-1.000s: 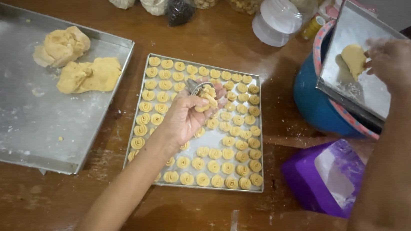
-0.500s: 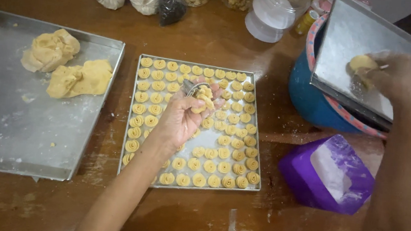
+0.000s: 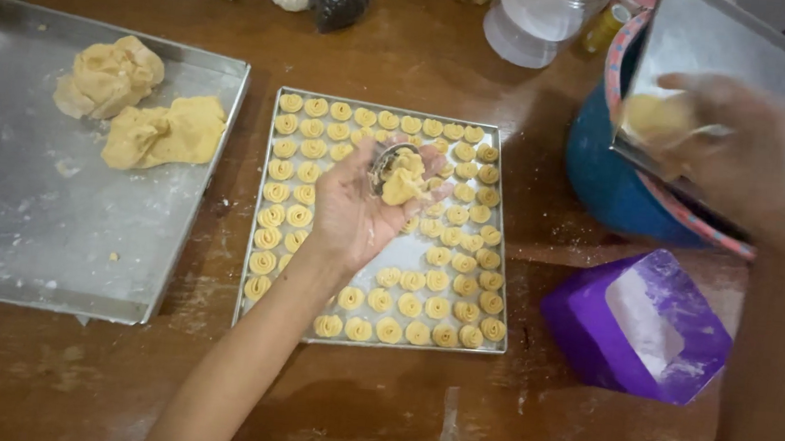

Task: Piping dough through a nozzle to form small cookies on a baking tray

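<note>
Left hand (image 3: 370, 204) hangs palm-up over the middle cookie tray (image 3: 261, 237), fingers curled around a small metal cutter (image 3: 387, 158) packed with yellow dough (image 3: 403, 178); grasp is loose but closed on it. It has barely shifted over the last second, so the mould and its dough wait in the same spot above the rows of shaped cookies (image 3: 403, 305), which fill most of the tray.

Right hand (image 3: 720, 151), blurred by motion, has risen from the surface of the tilted steel tray (image 3: 762, 64) propped on the blue tub (image 3: 607, 184) and now pinches a lump of dough (image 3: 657, 116) between fingertips, clear of the metal. A second ago that lump lay against the tray; now it is lifted and carried in the hand. My reading: fresh dough is on its way toward the cutter.

Large floured tray (image 3: 35, 244) at left holds two dough masses (image 3: 139, 110), untouched. Purple box (image 3: 642, 321) sits near the right forearm, beside the cookie tray
</note>
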